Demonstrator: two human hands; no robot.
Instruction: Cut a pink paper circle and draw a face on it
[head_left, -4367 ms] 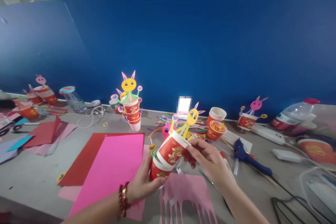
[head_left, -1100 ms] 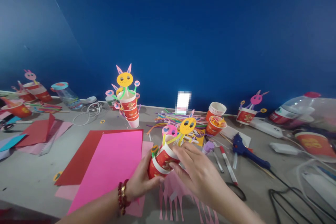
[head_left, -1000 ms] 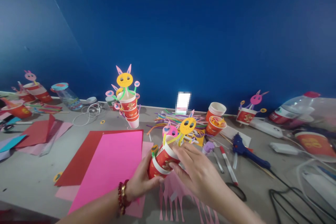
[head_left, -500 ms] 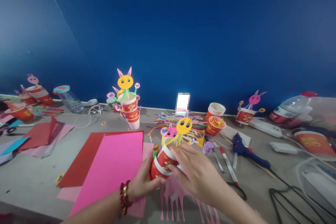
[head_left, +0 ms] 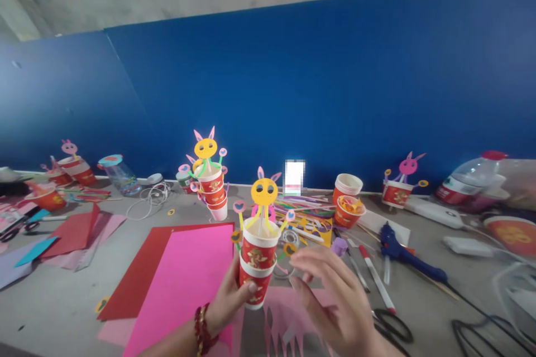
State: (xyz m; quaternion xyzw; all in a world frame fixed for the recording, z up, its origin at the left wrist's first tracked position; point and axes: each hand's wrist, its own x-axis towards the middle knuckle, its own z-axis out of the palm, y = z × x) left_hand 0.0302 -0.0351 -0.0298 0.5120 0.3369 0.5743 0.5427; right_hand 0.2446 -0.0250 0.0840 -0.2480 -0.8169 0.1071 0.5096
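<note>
My left hand (head_left: 228, 302) is wrapped round the lower of two stacked red paper cups (head_left: 256, 284), held upright above the table. From the upper cup rises a yellow paper face (head_left: 264, 192) with pink ears, and pipe-cleaner arms ending in paper discs stick out at the sides. Part of a pink face (head_left: 268, 213) shows behind it. Just right of the cups, my right hand (head_left: 337, 295) is apart from them, fingers bent and spread, holding nothing. Below lies pink paper cut into strips (head_left: 280, 312).
Pink sheets (head_left: 184, 279) lie at left. A finished-looking cup stack (head_left: 213, 183) stands behind. Pipe cleaners (head_left: 307, 203), cups of scraps (head_left: 349, 213), markers (head_left: 377, 279), a blue glue gun (head_left: 402, 256) with its cord, and black-handled scissors (head_left: 393, 324) are at right.
My right hand has let go of the cups and moved right, its fingers opening. The cup stack now stands upright rather than tilted, its yellow face further left. The view has tipped upward.
</note>
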